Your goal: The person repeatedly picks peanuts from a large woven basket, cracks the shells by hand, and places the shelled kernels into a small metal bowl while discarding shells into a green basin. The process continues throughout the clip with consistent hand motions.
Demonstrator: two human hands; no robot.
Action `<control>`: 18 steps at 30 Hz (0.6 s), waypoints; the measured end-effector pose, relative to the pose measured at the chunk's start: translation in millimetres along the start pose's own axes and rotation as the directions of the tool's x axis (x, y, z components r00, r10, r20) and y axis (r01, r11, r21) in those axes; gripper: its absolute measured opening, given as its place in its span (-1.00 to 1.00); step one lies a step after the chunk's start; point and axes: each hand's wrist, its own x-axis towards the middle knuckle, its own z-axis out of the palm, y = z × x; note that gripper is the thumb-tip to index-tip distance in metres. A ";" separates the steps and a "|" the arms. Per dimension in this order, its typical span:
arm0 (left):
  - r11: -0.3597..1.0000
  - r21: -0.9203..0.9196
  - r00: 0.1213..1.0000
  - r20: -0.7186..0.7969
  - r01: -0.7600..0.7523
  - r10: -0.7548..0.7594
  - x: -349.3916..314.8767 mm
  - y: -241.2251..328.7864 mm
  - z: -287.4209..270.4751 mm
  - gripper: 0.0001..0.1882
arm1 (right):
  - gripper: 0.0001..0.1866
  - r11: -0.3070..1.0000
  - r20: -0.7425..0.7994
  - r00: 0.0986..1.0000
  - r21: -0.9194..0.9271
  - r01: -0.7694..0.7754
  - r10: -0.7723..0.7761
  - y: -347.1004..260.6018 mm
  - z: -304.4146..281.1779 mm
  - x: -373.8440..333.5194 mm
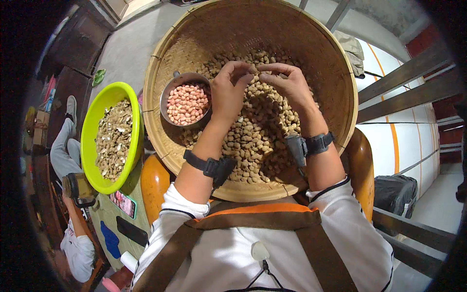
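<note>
Above a heap of unshelled peanuts, my left hand pinches a single peanut between thumb and fingertips. My right hand meets it from the other side, its thumb and forefinger closed at the same small peanut, partly hidden by the fingers. The heap lies in a large round woven bamboo basket in front of me. Left of my left hand, inside the basket, stands a metal pot with shelled pink peanut kernels in it.
A lime-green basin of empty shells stands left of the basket. Beside it, a lit phone and a dark phone lie on a table. Another person sits at far left. Wooden slats border the right.
</note>
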 end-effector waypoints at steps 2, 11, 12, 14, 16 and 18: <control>0.990 -0.123 0.998 0.031 0.066 -0.063 2.1 -3.7 0.1 -0.75 | -0.72 1.000 -0.044 0.999 -0.020 0.021 -0.021 -2.7 7.1 2.4; 0.592 -0.649 0.877 0.331 0.479 -0.347 1.6 -22.0 -0.8 -0.84 | -0.78 0.995 -0.131 0.988 0.051 0.084 -0.077 0.4 19.0 -1.5; 0.592 -0.651 0.879 0.321 0.476 -0.353 1.6 -22.7 -0.8 -0.84 | -0.80 0.997 -0.145 0.988 0.051 0.064 -0.056 1.3 19.4 -1.3; 0.618 -0.640 0.889 0.305 0.457 -0.342 1.7 -23.1 -0.6 -0.84 | -0.82 0.991 -0.141 0.981 -0.009 0.135 -0.135 2.6 19.6 -1.9; 0.663 -0.627 0.912 0.293 0.410 -0.287 1.2 -22.2 -0.6 -0.84 | -0.83 0.986 -0.139 0.977 -0.034 0.160 -0.164 3.9 20.4 -2.0; 0.646 -0.639 0.909 0.287 0.418 -0.303 0.5 -19.9 0.4 -0.83 | -0.83 0.983 -0.126 0.975 -0.010 0.183 -0.182 5.4 21.3 -1.9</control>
